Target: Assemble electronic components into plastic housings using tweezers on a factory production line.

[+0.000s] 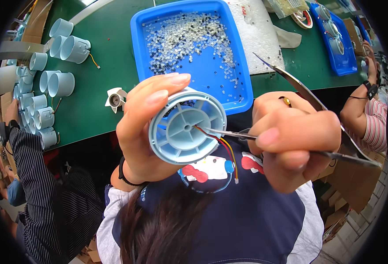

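Note:
Held up in my left hand [147,119] is a light blue round plastic housing [186,125], its spoked end toward me. My fingers wrap around its side. My right hand [293,138] grips metal tweezers [234,133], one tip reaching into the housing beside its centre. The other metal arm [297,83] stands wide apart, pointing up and left. Thin red, yellow and dark wires [229,152] come out near the centre and hang over the housing's edge, ending in a small white connector [236,181]. Whether the tip touches the wires I cannot tell.
A blue tray [194,90] of tiny clear and black pieces lies ahead on the green table [108,44]. Several light blue housings [62,83] stand left, near a small white fan wheel [115,99]. Co-workers' arms [26,154] show at both sides; another blue tray [345,61] is right.

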Demonstrator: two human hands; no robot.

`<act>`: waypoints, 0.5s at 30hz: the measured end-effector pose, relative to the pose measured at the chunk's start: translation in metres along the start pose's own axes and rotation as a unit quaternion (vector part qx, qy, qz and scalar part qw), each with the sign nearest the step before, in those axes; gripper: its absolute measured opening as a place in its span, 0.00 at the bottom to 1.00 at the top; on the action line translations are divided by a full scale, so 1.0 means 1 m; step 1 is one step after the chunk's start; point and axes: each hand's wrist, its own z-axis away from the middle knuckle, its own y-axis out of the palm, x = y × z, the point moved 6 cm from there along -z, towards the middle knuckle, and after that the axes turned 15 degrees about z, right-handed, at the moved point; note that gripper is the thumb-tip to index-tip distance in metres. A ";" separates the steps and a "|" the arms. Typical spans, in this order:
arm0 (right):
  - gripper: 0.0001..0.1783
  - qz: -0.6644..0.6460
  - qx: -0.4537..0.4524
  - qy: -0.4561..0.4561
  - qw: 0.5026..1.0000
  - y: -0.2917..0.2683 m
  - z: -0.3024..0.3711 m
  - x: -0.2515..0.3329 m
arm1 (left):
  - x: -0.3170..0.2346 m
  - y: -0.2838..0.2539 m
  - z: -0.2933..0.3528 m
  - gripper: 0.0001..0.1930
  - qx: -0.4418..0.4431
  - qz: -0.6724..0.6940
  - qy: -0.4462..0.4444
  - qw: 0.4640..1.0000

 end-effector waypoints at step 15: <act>0.09 0.113 0.146 -0.079 0.980 0.005 -0.014 0.007 | 0.001 0.005 -0.001 0.34 0.113 0.067 -0.060 0.990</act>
